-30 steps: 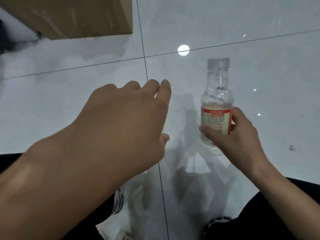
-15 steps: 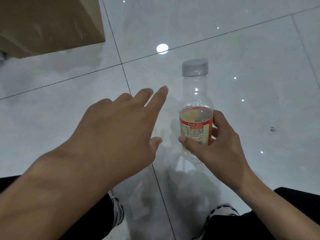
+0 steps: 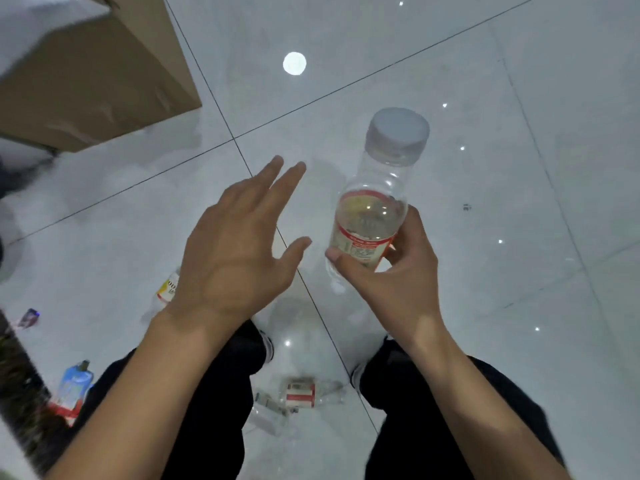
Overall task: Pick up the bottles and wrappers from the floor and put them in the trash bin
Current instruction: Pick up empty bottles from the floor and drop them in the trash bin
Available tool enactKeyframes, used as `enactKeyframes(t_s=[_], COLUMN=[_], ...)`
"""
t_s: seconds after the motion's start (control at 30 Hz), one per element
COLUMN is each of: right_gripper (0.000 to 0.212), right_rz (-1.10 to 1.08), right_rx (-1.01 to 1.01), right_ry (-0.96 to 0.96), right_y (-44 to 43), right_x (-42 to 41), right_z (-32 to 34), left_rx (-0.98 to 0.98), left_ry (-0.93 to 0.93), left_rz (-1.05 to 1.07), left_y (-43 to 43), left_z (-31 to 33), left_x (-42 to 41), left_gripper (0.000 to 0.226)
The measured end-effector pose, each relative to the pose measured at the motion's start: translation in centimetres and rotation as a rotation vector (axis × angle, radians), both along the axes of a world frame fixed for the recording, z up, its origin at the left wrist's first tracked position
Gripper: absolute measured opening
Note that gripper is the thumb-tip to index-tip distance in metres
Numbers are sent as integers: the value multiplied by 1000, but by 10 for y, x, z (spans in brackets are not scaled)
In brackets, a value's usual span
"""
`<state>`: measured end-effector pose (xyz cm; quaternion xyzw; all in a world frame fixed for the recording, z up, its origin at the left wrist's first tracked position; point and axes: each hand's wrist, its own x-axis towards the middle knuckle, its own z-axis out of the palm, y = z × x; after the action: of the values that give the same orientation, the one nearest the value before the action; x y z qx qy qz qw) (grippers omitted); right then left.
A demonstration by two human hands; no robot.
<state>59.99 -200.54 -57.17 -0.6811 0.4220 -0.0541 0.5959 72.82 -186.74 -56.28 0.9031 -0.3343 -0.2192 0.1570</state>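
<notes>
My right hand (image 3: 388, 282) grips a clear plastic bottle (image 3: 377, 188) with a grey cap and a red and white label, held upright above the floor. My left hand (image 3: 239, 247) hovers beside it, fingers spread and straight, holding nothing. Another clear bottle with a red label (image 3: 304, 394) lies on the tiles between my feet. A bottle with a yellow label (image 3: 166, 289) lies partly hidden behind my left wrist. A blue wrapper (image 3: 74, 382) and a small purple wrapper (image 3: 29, 317) lie at the lower left.
A cardboard box (image 3: 90, 81) stands on the white tiled floor (image 3: 519, 237) at the upper left. My black trouser legs (image 3: 214, 393) fill the bottom of the view. A dark patterned edge (image 3: 17, 368) runs along the far left.
The view has tilted down and back, showing my legs and the litter on the floor. The bottle in my right hand has come closer to me. My left hand has spread its fingers.
</notes>
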Motion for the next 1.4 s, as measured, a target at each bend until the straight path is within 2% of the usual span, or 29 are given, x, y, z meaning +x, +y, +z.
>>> enactKeyframes(t_s=[0.17,0.3,0.43,0.57,0.73,0.87,1.1,1.4], right_gripper=[57,59,59,60,62,60,60,59], right_rz=[65,112,127,123,153,210,378,737], right_rx=[22,-94,-228,-367,-524,-615,-635,-598], right_ry=[-58,-56,-103,-196,-323,-389,-432,-421], right_y=[2,-12,-30,-40,-53,-64,-56,26], right_x=[-13,-22,-30,-43,-43,-44,-53,-13], right_z=[153,288,419,515,583,617,630,617], left_rx=[31,63,-9,-96,-197,-214,-191,-172], left_ry=[8,-134,-212,-301,-526,-614,-614,-536], left_rz=[-15,-71,-96,-149,-101,-15,128,460], left_y=[7,-10,-25,-28,-38,-39,-15,93], left_z=[146,282,409,511,599,634,631,614], left_x=[-22,-20,-22,-22,-32,-46,-83,-105], left_gripper=[88,88,86,86,87,88,88,85])
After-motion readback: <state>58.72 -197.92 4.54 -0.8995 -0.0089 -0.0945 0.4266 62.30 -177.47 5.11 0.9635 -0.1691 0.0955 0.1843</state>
